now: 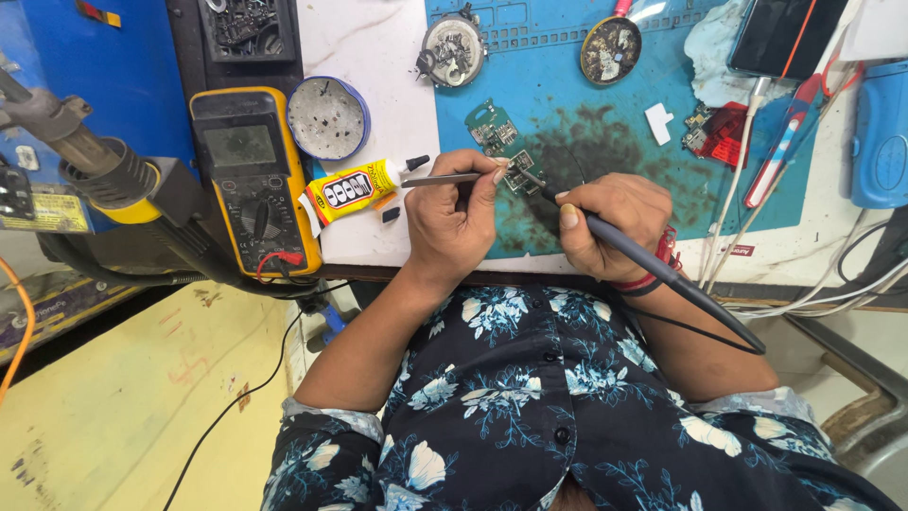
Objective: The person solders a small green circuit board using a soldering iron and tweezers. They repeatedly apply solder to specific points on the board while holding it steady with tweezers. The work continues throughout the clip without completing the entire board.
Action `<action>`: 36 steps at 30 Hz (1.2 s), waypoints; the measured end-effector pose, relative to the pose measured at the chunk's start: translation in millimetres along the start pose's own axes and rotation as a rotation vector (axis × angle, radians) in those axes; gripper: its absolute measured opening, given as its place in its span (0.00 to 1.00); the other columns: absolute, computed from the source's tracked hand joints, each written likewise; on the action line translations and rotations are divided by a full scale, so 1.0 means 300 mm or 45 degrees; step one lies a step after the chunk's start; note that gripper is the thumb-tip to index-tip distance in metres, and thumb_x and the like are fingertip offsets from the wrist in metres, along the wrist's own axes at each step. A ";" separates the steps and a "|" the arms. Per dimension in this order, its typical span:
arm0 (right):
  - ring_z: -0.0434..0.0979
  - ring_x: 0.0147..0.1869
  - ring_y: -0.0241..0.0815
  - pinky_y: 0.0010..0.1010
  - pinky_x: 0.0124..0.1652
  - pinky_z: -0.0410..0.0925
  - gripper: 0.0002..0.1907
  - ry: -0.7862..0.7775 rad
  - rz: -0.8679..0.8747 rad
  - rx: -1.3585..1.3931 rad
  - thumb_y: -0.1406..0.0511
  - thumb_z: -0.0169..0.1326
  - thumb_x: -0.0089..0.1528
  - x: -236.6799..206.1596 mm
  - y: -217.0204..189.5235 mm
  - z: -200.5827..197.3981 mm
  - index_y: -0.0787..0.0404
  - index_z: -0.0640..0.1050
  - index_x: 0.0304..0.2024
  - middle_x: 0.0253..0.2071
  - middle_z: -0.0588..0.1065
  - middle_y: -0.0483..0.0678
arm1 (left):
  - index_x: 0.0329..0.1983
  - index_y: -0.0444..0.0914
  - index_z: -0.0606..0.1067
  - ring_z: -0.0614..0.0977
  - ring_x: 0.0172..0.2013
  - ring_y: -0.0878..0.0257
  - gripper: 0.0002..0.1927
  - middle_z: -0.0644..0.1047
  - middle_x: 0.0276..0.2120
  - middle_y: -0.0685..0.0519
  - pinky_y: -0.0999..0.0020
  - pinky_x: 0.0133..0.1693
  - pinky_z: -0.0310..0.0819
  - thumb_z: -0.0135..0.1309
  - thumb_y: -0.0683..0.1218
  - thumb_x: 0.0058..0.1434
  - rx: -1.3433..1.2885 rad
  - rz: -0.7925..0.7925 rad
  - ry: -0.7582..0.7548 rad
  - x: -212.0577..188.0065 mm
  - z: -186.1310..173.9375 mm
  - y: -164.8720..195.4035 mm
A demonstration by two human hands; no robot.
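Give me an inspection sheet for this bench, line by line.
Surface: blue mat, stained dark, on a white benchtop.
Job's things: small green circuit board; soldering iron; tweezers.
Clutter: yellow multimeter, glue tube, round tin, second green board.
Grips: left hand pinches the tweezers; right hand holds the iron.
Cables: white leads at right.
Surroundings: yellow floor.
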State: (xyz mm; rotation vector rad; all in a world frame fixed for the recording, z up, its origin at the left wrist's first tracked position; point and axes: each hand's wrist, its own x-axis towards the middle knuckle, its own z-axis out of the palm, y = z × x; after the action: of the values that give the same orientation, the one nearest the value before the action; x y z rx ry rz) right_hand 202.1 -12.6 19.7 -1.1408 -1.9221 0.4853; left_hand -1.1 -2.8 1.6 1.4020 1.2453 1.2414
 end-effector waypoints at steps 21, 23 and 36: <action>0.76 0.27 0.48 0.37 0.32 0.68 0.02 -0.003 0.005 0.002 0.70 0.57 0.64 -0.005 0.001 -0.004 0.63 0.77 0.37 0.26 0.74 0.48 | 0.46 0.33 0.74 0.75 0.28 0.77 0.04 0.82 0.34 0.53 0.80 0.29 0.67 0.57 0.36 0.71 -0.003 -0.010 0.015 -0.002 0.004 0.005; 0.76 0.27 0.48 0.37 0.32 0.68 0.02 -0.001 0.007 -0.006 0.70 0.57 0.64 -0.004 0.003 -0.003 0.63 0.77 0.37 0.26 0.74 0.48 | 0.46 0.33 0.74 0.75 0.28 0.77 0.04 0.82 0.33 0.54 0.80 0.29 0.67 0.57 0.36 0.71 0.006 -0.006 0.013 0.000 0.004 0.005; 0.76 0.27 0.48 0.37 0.32 0.68 0.02 0.002 0.005 -0.007 0.70 0.57 0.63 -0.007 0.006 -0.001 0.63 0.77 0.36 0.25 0.74 0.48 | 0.46 0.33 0.74 0.75 0.28 0.76 0.04 0.82 0.34 0.53 0.80 0.29 0.68 0.57 0.36 0.71 -0.016 0.006 0.007 0.000 0.001 0.007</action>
State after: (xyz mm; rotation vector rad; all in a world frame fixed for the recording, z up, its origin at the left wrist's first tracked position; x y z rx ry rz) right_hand 203.7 -13.7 17.7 -1.1488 -1.9213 0.4816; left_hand -0.5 -2.9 3.7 1.3936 1.2366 1.2552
